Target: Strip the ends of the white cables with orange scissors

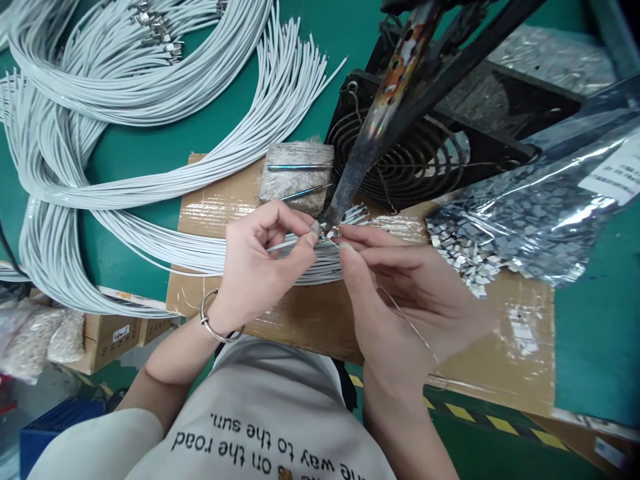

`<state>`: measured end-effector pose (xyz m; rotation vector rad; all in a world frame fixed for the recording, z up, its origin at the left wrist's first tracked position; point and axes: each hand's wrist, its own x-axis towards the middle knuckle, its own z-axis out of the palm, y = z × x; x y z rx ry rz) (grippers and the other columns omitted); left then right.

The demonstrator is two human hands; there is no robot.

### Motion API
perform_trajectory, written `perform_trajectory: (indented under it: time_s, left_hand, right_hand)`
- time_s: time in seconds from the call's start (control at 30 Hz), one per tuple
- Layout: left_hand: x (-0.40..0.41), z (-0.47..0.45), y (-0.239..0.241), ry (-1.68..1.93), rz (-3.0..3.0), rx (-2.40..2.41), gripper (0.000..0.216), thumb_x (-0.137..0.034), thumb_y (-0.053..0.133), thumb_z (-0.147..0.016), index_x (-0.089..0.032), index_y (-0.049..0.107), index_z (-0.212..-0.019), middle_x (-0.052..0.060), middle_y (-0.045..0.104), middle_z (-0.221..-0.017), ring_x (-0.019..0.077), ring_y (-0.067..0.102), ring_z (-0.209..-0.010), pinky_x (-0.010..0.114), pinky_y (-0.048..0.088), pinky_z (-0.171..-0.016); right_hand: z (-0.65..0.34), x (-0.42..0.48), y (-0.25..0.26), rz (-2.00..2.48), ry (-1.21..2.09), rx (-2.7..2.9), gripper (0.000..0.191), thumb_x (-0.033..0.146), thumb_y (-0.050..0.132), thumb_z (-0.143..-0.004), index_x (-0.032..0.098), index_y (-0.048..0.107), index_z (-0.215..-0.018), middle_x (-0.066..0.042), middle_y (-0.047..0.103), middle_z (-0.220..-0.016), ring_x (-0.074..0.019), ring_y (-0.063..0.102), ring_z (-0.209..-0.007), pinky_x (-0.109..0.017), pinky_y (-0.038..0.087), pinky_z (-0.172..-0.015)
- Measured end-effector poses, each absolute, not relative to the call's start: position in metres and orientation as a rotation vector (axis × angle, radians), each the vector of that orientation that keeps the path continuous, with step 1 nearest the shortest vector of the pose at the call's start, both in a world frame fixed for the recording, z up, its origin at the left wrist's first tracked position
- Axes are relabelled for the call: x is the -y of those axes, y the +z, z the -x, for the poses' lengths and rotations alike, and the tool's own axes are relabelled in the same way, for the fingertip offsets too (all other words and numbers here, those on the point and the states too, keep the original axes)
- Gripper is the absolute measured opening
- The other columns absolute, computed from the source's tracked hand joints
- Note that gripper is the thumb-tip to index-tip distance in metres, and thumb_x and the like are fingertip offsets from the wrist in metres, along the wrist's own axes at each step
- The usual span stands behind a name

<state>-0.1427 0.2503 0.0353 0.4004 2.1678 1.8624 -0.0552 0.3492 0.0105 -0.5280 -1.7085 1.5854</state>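
My left hand [260, 267] pinches the end of a thin white cable [280, 248] between thumb and forefinger, right under the tip of a fixed soldering iron [373, 127]. My right hand [400, 287] pinches a thin strand of solder wire [407, 320] and holds its end against the same spot at the iron's tip. Both hands rest over a taped cardboard sheet [310, 313]. More white cable ends [320, 270] lie beneath my fingers.
Large bundles of white cables [125, 87] cover the green table on the left. A sponge block with tweezers [296, 175] sits behind my hands. A black fan [415, 157] stands behind the iron. A plastic bag of small metal parts [520, 227] lies on the right.
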Motion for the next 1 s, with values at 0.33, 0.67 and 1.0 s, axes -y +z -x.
perform_trajectory:
  time_s: [0.33,0.67,1.0]
  left_hand:
    - [-0.246,0.141,0.031,1.813,-0.429,-2.178,0.014,-0.008,0.075,-0.076,-0.018,0.066,-0.070,0.005,0.078,-0.085,0.0070,0.041,-0.053,0.023,0.028,-0.044]
    - [-0.245,0.139,0.034,1.814,-0.464,-2.163,0.016,-0.009,0.075,-0.079,-0.018,0.066,-0.071,0.004,0.077,-0.084,0.0071,0.037,-0.052,0.025,0.025,-0.045]
    - [-0.247,0.137,0.035,1.816,-0.427,-2.191,0.015,-0.008,0.077,-0.078,-0.019,0.067,-0.072,0.005,0.078,-0.087,0.0072,0.040,-0.051,0.024,0.024,-0.043]
  right_hand:
    - [0.053,-0.363,0.006,0.676,1.382,1.717,0.019,0.026,0.060,-0.105,0.022,0.075,-0.096,-0.001,0.072,-0.085,-0.0166,0.068,-0.075,-0.034,0.054,-0.071]
    - [0.040,-0.375,0.009,0.485,1.496,1.946,0.023,0.021,0.058,-0.100,0.025,0.058,-0.078,-0.002,0.061,-0.080,-0.0220,0.061,-0.079,-0.038,0.049,-0.075]
    - [0.043,-0.360,0.015,0.494,1.593,1.846,0.016,0.010,0.072,-0.094,0.022,0.064,-0.086,-0.006,0.080,-0.109,-0.0206,0.078,-0.103,-0.036,0.065,-0.090]
